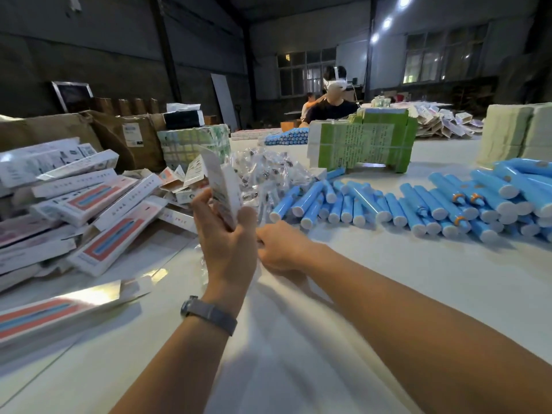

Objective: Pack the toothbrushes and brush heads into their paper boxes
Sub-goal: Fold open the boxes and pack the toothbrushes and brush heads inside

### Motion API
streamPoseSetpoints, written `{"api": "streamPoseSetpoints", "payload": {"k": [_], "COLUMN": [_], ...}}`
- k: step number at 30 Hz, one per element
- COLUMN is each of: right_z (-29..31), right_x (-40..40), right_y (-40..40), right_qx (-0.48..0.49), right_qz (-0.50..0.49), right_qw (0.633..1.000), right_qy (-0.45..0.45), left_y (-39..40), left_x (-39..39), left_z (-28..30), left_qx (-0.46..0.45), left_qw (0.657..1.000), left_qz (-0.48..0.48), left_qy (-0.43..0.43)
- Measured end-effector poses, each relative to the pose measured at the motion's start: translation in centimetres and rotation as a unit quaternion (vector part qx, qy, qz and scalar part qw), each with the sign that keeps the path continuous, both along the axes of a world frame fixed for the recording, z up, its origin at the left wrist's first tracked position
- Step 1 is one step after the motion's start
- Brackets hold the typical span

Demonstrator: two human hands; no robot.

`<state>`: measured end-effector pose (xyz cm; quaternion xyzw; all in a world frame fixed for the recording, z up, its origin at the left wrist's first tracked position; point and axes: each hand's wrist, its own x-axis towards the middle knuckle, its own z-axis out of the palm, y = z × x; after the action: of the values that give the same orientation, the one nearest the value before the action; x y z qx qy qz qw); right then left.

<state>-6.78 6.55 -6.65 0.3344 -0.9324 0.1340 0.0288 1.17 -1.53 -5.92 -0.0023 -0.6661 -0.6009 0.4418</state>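
The left hand [225,234] stood raised over the table [298,339], with a paper box [221,186] upright in its grip. The right hand [280,249] lay just right of it, low on the table. Left of both hands sat a heap of packed boxes [89,210], and one flat box [59,309] lay nearer the person, left of the left forearm. Behind the hands was a pile of bagged brush heads [263,171]. Right of the hands and a little beyond, toothbrush handles [418,204] lay in a long row. Farther back behind these stood a bundle of folded cartons [364,141], and beyond it a person [331,106] sat.
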Motion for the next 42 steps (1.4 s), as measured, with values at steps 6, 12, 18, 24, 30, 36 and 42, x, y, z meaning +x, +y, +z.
{"api": "streamPoseSetpoints", "payload": {"k": [6,12,18,24,30,36,42], "right_z": [0.5,3.7,9.3,12.2,12.9,12.6,11.5], "right_x": [-0.5,-0.3,2.8,6.3,7.9,9.0,9.5], "right_y": [0.9,4.6,10.0,13.0,13.8,12.8,10.9], "right_qx": [-0.035,-0.217,-0.530,-0.512,-0.470,-0.382,-0.346], "right_qz": [-0.023,-0.032,0.048,0.139,0.166,0.194,0.208], "right_qw": [0.999,0.975,0.845,0.844,0.866,0.903,0.913], "right_qy": [0.011,-0.018,-0.047,-0.084,-0.035,0.013,0.065], "left_y": [0.1,0.5,1.6,2.2,2.6,2.5,2.9], "left_x": [0.0,0.3,1.0,1.5,1.5,1.0,1.3], "left_z": [0.1,0.2,0.1,-0.2,-0.6,-1.2,-1.1], "left_qx": [0.008,0.021,-0.059,-0.131,-0.184,-0.209,-0.201], "left_qw": [1.000,0.998,0.985,0.972,0.962,0.954,0.961], "left_qz": [-0.006,-0.060,-0.150,-0.184,-0.185,-0.195,-0.178], "left_qy": [0.008,0.013,0.055,0.059,0.082,0.093,0.070]}}
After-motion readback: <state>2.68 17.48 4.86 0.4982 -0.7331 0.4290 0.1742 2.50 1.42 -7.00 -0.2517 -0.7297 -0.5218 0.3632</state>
